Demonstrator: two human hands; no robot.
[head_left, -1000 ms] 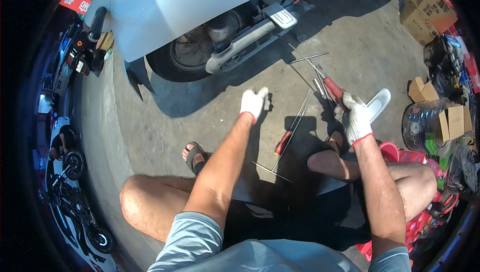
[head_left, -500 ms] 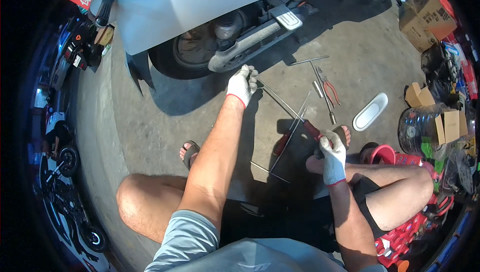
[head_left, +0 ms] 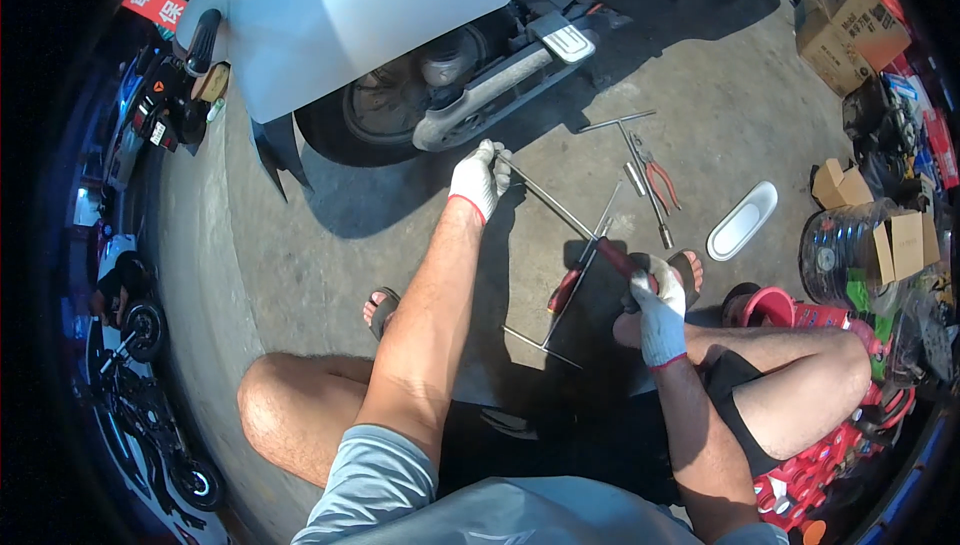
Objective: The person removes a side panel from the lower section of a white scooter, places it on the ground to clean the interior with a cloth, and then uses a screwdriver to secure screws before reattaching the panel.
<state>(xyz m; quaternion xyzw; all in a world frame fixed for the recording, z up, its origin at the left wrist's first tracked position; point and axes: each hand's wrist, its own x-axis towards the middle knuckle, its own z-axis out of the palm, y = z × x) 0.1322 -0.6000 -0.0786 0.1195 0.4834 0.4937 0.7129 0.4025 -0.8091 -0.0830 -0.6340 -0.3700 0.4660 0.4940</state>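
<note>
A person sat low on a concrete floor [head_left: 330, 275], bare knees spread, a sandalled foot out on each side. The right hand [head_left: 660, 295], in a white glove with a red cuff, was closed around the red handle of a long screwdriver [head_left: 585, 230] just above the right foot. The tool's thin metal shaft ran up and to the left to the left hand [head_left: 480, 177], gloved the same way, whose fingers were curled and pinched about the shaft's far end, close to a scooter's rear wheel [head_left: 375, 115].

A second red-handled screwdriver [head_left: 575, 275] lay on the floor between the legs, crossing under the held one, with a bent metal rod [head_left: 540, 345] beside its handle.

Farther out, a T-shaped wrench [head_left: 635, 145] and red-handled pliers [head_left: 660, 180] lay together on the concrete, with a white oval panel [head_left: 742, 220] just to their right. Cardboard boxes [head_left: 850, 25], a dark tyre [head_left: 845, 260] and red plastic crates [head_left: 810, 485] crowded the right edge. The white scooter body [head_left: 400, 5] filled the top of the scene, its silver exhaust [head_left: 495, 95] slanting beside the wheel.
</note>
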